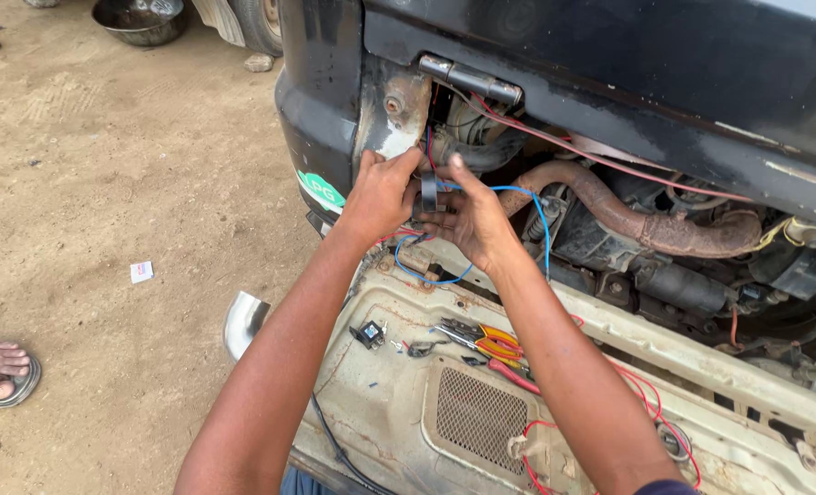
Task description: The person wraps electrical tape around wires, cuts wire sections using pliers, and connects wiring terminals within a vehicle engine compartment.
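Black tape roll [429, 192], light and stiff-rimmed, pinched between left hand [380, 197] and right hand [470, 220] at 12 o'clock of tan panel [380, 403]; best gripped by outer edge.

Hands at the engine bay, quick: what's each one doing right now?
Left hand: closed, fingers pinching at the roll of black tape.
Right hand: closed around the roll of black tape, with the blue wire running past it.

Likely outdoor roadside repair yard: dirt ground [105, 183], opened vehicle engine bay [664, 229], pliers [481, 341].
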